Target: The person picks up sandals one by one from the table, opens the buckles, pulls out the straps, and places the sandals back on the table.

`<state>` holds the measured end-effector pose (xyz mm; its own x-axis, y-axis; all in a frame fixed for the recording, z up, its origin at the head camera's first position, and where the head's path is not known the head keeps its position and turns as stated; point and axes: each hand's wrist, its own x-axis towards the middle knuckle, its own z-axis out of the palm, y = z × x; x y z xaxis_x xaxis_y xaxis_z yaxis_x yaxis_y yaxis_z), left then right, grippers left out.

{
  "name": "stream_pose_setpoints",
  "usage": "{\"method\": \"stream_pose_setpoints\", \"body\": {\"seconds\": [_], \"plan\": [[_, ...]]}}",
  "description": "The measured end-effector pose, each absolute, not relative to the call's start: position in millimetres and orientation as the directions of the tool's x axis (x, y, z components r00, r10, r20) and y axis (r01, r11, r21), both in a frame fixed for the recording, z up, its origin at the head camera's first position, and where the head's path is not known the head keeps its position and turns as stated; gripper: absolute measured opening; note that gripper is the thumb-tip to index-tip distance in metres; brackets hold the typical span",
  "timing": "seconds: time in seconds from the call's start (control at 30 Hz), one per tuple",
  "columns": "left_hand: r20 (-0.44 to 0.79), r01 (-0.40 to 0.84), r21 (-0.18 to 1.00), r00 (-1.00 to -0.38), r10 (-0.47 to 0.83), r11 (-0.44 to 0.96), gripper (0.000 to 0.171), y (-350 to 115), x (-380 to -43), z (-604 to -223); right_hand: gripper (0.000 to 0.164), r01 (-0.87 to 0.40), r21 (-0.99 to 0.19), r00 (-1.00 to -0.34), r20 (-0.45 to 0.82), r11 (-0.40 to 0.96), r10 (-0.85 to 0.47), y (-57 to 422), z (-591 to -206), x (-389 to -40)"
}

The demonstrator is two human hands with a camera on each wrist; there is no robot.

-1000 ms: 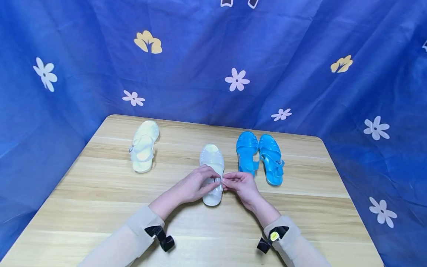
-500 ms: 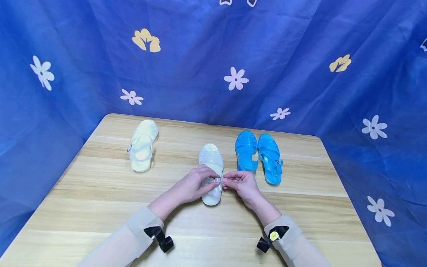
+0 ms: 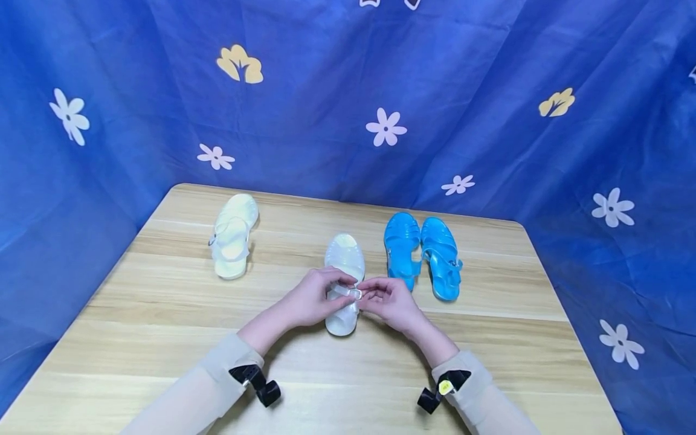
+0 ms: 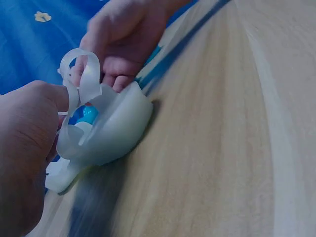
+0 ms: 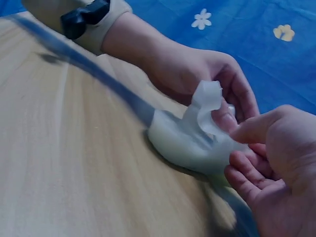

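A pearly white jelly sandal [image 3: 345,252] rests on the table before me, toe pointing away. My left hand [image 3: 310,300] pinches its ankle strap close to the metal buckle [image 3: 355,293], which shows between both hands. From the other side, my right hand [image 3: 395,306] holds the strap at the buckle with thumb and fingers. The left wrist view shows the strap [image 4: 91,76] curving up in a loop above the sandal's heel. In the right wrist view the strap end [image 5: 208,94] stands raised, and the left fingers partly cover the buckle.
Another white sandal [image 3: 237,211] stands at the back left of the wooden table [image 3: 163,290]. Two blue sandals, one [image 3: 402,228] beside the other [image 3: 437,232], lie just beyond my right hand. A blue flowered curtain [image 3: 304,121] hangs behind the table.
The buckle has turned up and shows more plainly between my hands. The sandal's heel has shifted slightly left, and the right fingers have moved left and spread a little.
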<state>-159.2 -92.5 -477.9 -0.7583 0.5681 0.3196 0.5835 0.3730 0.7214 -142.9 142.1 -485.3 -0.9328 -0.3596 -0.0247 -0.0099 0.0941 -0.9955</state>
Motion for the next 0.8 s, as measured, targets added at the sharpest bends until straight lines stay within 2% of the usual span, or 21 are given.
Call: {"method": "stream_pose_setpoints", "body": {"seconds": [0.13,0.37,0.57,0.67,0.8], "plan": [[0.305,0.548,0.764,-0.771,0.559,0.340,0.032,-93.2,-157.9,-476.3,0.031,-0.128,-0.976,-0.917,0.050,0.175,-0.396,140.9,-485.6,-142.6],[0.283,0.518,0.787,-0.786,0.549,0.335,0.031,-95.4,-157.4,-477.4,0.021,-0.320,-0.898,-0.910,0.204,0.300,-0.361,137.4,-486.9,-140.2],[0.317,0.613,0.699,-0.727,0.609,0.368,0.020,-97.3,-158.6,-471.9,0.019,-0.497,-0.817,-0.845,0.377,0.294,-0.380,136.4,-492.4,-141.5],[0.295,0.649,0.634,-0.705,0.645,0.420,0.017,-97.0,-157.8,-466.4,0.019,-0.531,-0.803,-0.824,0.415,0.270,-0.387,136.4,-492.8,-142.2],[0.235,0.650,0.586,-0.707,0.667,0.483,0.013,-94.6,-155.8,-460.6,0.018,-0.538,-0.808,-0.814,0.425,0.241,-0.396,136.1,-491.8,-143.3]]}}
